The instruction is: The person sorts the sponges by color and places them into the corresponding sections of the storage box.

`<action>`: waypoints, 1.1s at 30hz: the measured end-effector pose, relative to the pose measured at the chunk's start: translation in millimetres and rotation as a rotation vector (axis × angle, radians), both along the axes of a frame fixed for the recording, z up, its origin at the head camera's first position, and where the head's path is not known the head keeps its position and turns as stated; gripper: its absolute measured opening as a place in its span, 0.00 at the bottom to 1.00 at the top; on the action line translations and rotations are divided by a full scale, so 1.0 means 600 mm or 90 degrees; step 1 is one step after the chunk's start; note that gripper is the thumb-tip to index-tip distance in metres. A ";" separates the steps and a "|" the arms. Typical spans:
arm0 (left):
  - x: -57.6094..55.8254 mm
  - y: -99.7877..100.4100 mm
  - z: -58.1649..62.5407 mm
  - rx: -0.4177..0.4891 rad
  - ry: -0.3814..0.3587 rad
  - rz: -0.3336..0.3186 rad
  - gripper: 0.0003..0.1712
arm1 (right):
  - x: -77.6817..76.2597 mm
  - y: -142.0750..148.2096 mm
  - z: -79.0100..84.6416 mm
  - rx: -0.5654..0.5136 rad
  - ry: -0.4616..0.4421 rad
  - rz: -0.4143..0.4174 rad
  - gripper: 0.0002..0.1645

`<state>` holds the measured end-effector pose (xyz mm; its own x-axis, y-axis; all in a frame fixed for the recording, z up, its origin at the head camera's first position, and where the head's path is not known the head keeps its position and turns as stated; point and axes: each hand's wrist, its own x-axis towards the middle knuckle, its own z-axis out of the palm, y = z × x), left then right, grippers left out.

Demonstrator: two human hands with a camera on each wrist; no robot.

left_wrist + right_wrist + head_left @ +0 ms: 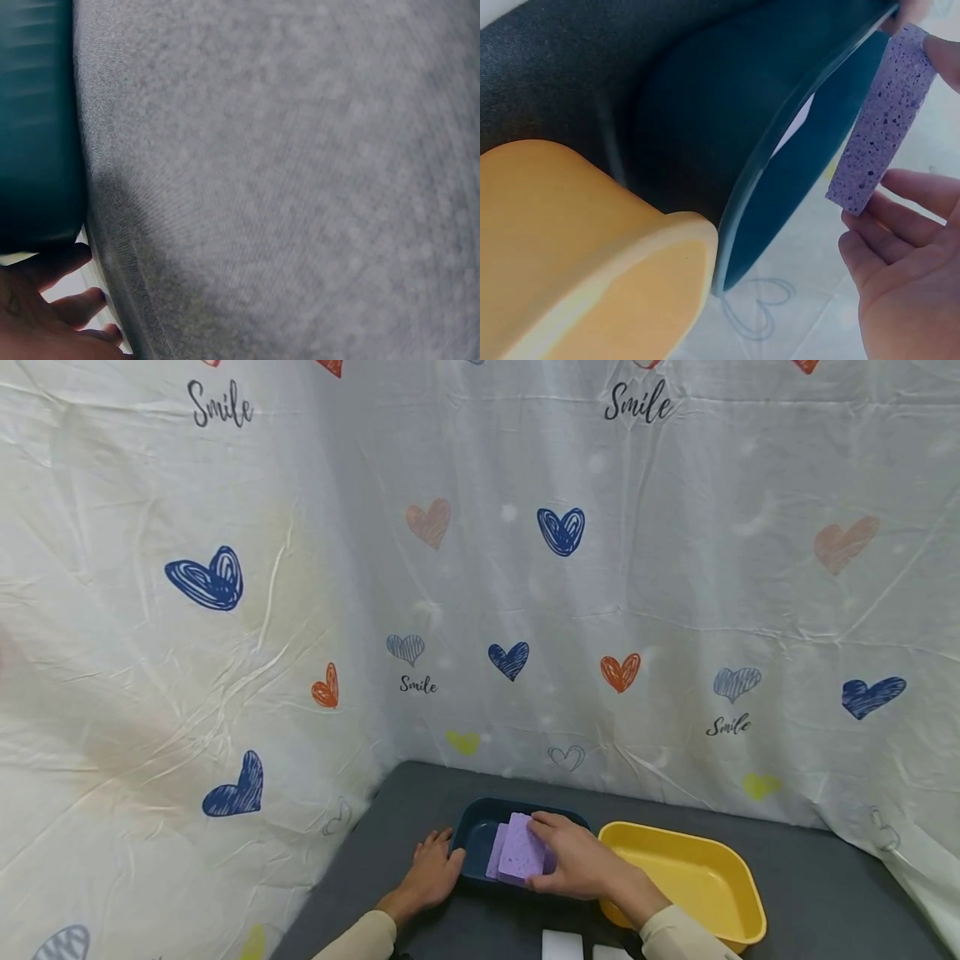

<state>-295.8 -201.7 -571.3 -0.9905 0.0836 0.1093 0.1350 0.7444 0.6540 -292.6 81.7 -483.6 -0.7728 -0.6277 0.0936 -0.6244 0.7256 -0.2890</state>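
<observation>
My right hand (573, 857) grips a purple sponge (519, 847) by its edges, thumb on one side and fingers on the other. The porous edge of that sponge (885, 120) shows in the right wrist view, above the rim of a dark teal tub (474, 810). Another purple sponge (495, 853) shows behind it, inside the tub. My left hand (432, 872) rests against the tub's left side, its thumb at the rim. In the left wrist view, its fingers (79, 307) are extended and spread by the tub's outer wall (37, 150).
A yellow tub (693, 868) sits against the right of the teal one, under my right forearm. Two white blocks (562, 945) lie at the near edge of the view. The dark grey table (427, 785) meets a hanging white cloth (480, 577) printed with hearts.
</observation>
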 end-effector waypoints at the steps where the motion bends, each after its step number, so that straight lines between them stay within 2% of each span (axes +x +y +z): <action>1: 0.001 0.000 0.001 0.001 0.001 -0.002 0.29 | -0.002 0.000 -0.001 -0.002 0.000 -0.001 0.53; 7: 0.004 0.001 0.005 0.002 -0.010 -0.003 0.30 | -0.019 0.000 -0.010 -0.005 0.011 0.006 0.52; 14: 0.003 0.001 0.003 0.006 -0.014 -0.004 0.29 | -0.034 0.003 -0.023 -0.010 -0.003 -0.003 0.52; 33: 0.003 0.000 0.003 0.000 -0.018 -0.003 0.28 | -0.044 -0.002 -0.046 0.012 -0.042 -0.007 0.51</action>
